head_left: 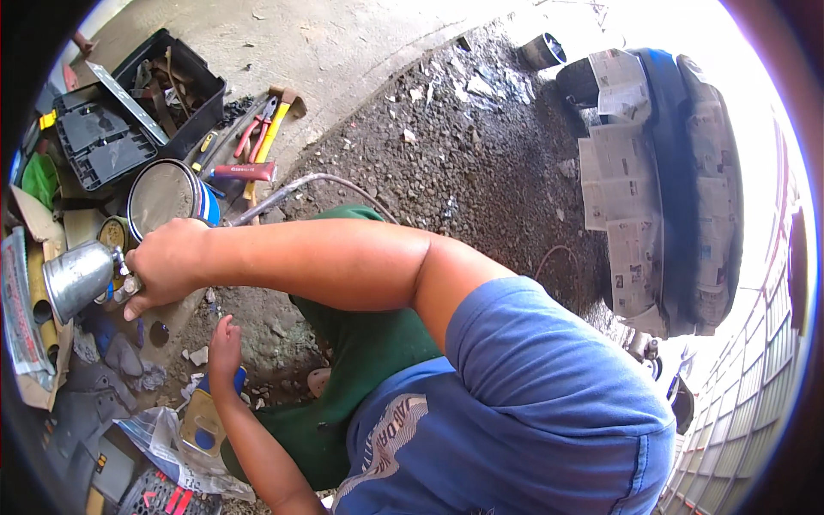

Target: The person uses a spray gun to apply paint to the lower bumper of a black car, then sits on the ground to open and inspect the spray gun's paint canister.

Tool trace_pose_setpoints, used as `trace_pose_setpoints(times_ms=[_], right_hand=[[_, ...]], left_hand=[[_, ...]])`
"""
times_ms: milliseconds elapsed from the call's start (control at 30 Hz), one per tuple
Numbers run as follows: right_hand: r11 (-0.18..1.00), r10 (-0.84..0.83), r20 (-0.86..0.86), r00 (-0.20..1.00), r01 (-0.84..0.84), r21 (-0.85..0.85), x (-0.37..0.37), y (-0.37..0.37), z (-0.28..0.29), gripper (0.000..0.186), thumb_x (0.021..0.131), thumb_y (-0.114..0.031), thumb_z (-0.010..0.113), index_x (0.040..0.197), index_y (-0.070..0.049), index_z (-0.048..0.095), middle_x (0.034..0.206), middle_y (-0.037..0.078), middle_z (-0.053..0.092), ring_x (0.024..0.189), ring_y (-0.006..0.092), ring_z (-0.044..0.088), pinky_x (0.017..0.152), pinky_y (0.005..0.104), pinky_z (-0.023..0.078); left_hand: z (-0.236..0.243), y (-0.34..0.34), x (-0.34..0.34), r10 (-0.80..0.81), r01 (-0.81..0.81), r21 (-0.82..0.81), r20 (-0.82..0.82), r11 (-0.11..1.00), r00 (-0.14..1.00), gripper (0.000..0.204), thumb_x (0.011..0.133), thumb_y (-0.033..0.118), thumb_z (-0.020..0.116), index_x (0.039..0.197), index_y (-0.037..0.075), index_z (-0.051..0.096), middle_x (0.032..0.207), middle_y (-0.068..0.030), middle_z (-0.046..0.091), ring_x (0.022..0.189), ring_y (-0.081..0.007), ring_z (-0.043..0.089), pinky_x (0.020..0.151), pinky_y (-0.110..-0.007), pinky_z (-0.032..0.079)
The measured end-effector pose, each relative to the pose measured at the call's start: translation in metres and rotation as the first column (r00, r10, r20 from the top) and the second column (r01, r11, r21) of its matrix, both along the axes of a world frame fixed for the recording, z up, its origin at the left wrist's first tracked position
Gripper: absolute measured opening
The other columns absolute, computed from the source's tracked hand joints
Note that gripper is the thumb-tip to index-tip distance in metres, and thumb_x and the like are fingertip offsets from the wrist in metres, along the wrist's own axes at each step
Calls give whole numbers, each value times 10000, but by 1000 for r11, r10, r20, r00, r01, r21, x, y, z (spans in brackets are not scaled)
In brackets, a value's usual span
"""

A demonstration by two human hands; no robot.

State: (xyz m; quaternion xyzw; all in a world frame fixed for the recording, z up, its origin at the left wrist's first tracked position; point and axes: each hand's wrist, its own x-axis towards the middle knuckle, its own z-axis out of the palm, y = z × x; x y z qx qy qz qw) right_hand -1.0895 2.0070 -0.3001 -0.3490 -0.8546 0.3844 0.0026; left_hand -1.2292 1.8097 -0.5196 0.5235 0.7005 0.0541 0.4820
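Observation:
My right hand (167, 257) reaches across to the left with its fingers wrapped round a spray gun (123, 283). The gun's silver metal cup (75, 281) points to the left, and a grey hose (300, 182) runs out from behind my right forearm. Nearer to me, my left hand (225, 348) hangs over the ground, fingers partly stretched, holding nothing that I can see. Just beyond my right hand stands a large open paint can (163, 196) with a greyish lid or surface. A smaller tin (113, 232) sits beside it, partly hidden.
An open black toolbox (184, 81) lies at the far left. Near it are a hammer (279, 116), red pliers (249, 133) and a red tube (243, 172). A cardboard box (51, 378) and plastic bag (159, 438) lie left. Newspaper-masked dark bumper (674, 189) stands right over gravel.

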Motion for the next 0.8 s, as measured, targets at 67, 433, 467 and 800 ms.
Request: trace_pose_setpoints(times_ms=[67, 433, 467, 800], right_hand=[[1000, 16, -15, 1000, -16, -9, -2, 2, 2, 794, 823, -769, 617, 1137, -45, 701, 1001, 194, 742, 999, 390, 714, 881, 481, 560], [1000, 9, 14, 1000, -9, -5, 1, 1, 8, 786, 822, -769, 618, 1148, -61, 712, 1016, 167, 748, 1007, 371, 717, 879, 479, 563], [1000, 2, 16, 1000, -2, -13, 3, 1, 7, 785, 822, -770, 617, 1147, -62, 714, 1019, 165, 748, 1008, 369, 718, 879, 478, 563], [1000, 23, 22, 999, -23, -5, 1, 2, 2, 795, 813, -784, 617, 1128, -62, 724, 1017, 161, 750, 1001, 362, 722, 858, 476, 570]], left_hand=[[-3, 1, -4, 10, -11, -27, -7, 1000, 1000, 474, 975, 269, 526, 1380, 24, 558, 1179, -222, 661, 1100, -352, 636, 991, -401, 473], [3, 1, -1, 9, -9, 1, 14, 1000, 1000, 475, 978, 264, 520, 1384, 20, 556, 1270, -241, 635, 1167, -356, 617, 1022, -405, 456], [11, 3, 5, 15, -15, -24, 13, 1000, 1000, 485, 975, 268, 501, 1383, 11, 556, 1299, -253, 623, 1207, -362, 601, 1044, -404, 441], [-1, 2, -3, -12, 12, 1, 19, 1000, 1000, 502, 970, 263, 477, 1380, -19, 549, 1098, -230, 663, 1013, -301, 635, 944, -374, 472]])
